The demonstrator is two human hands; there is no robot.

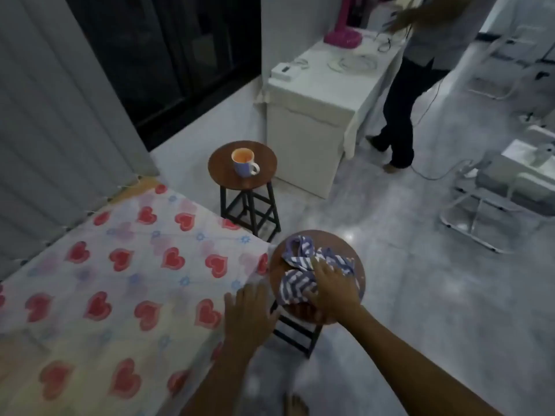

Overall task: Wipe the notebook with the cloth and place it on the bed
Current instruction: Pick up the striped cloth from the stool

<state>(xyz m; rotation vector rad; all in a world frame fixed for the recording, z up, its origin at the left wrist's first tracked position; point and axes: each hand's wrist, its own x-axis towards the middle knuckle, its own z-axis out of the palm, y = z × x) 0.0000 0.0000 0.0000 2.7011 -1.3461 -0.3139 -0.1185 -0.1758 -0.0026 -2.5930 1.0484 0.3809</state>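
- Now the right hand (pixel 333 283) presses flat and open on the cloth (pixel 303 274); gather it firmly.
- Left hand (pixel 250 313) hovers open, empty.
- Notebook possibly hidden underneath.

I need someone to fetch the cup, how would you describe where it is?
Past the foot of the heart-print bed stand two round wooden stools. The mug sits on the farther stool, nearer the dark window; it is pale blue outside, orange inside, with a white handle.

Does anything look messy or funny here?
The striped cloth lies crumpled in a heap on the near round stool, under the right hand. No notebook shows anywhere. The mug stands upright; nothing is spilled.
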